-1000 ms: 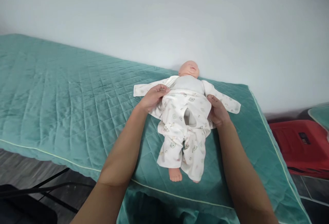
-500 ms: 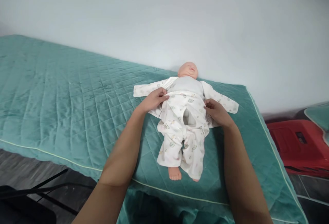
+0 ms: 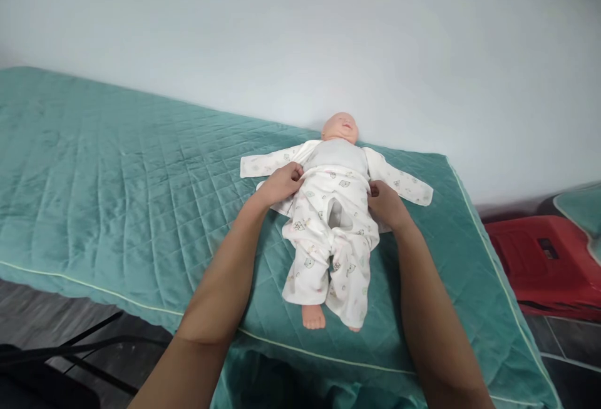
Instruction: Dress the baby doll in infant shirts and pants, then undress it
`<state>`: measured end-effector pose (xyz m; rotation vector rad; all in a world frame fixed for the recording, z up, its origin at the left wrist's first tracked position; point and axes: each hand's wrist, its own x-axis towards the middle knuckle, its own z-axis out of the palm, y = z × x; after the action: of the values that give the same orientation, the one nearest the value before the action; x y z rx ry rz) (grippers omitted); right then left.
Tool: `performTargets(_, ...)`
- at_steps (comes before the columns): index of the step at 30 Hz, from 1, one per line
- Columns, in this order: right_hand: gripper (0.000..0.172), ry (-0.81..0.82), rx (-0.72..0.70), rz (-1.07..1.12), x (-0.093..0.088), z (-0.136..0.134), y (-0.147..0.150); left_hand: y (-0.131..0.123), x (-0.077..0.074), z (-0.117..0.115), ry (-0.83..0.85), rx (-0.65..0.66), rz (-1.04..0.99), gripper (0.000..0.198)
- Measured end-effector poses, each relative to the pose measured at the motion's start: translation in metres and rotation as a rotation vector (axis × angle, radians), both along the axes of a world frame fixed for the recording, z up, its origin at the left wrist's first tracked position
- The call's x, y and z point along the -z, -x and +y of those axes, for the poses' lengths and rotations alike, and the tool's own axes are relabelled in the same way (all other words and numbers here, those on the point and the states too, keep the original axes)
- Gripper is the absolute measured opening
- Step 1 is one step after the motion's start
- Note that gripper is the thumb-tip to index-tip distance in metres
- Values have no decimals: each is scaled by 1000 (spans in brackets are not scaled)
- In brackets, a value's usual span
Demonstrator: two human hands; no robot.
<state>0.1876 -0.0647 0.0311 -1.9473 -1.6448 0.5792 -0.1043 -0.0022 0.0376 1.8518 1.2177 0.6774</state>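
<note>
A baby doll [image 3: 340, 127] lies on its back on a teal quilted mattress [image 3: 117, 171], head toward the wall. It wears white printed trousers [image 3: 328, 252] and an open white printed jacket [image 3: 404, 185] spread under it, sleeves out to both sides. My left hand [image 3: 280, 185] grips the trousers' waistband at the doll's left-of-frame hip. My right hand [image 3: 385, 204] pinches the waistband at the other hip. One bare foot [image 3: 312, 316] sticks out of a trouser leg.
A white wall [image 3: 300, 39] runs behind the mattress. A red plastic box [image 3: 539, 265] stands on the floor at the right, beside another teal-covered edge [image 3: 582, 208]. Dark chair legs [image 3: 70, 349] and grey floor lie below the mattress's front edge.
Both hands have drawn the waistband a little higher on the doll's belly, and my right hand has closed in toward the doll's side. The view shifted slightly.
</note>
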Motion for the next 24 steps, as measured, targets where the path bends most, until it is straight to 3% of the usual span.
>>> performTargets(5, 12, 35, -102, -2, -2, 3, -3, -5, -10, 1, -138, 24, 297, 3)
performTargets(9, 21, 22, -147, 209, -1, 3, -2, -6, -15, 4, -124, 114, 309, 7)
performTargets(13, 25, -21, -142, 517, 1, -1, 5, -3, -13, 6, -8, 172, 63, 12)
performTargets(17, 24, -38, -114, 814, 3, -5, 11, -3, -6, 4, 153, 138, -232, 18)
performTargets(24, 28, -14, -97, 991, -2, -6, 10, -6, 1, -2, 363, 105, -580, 30)
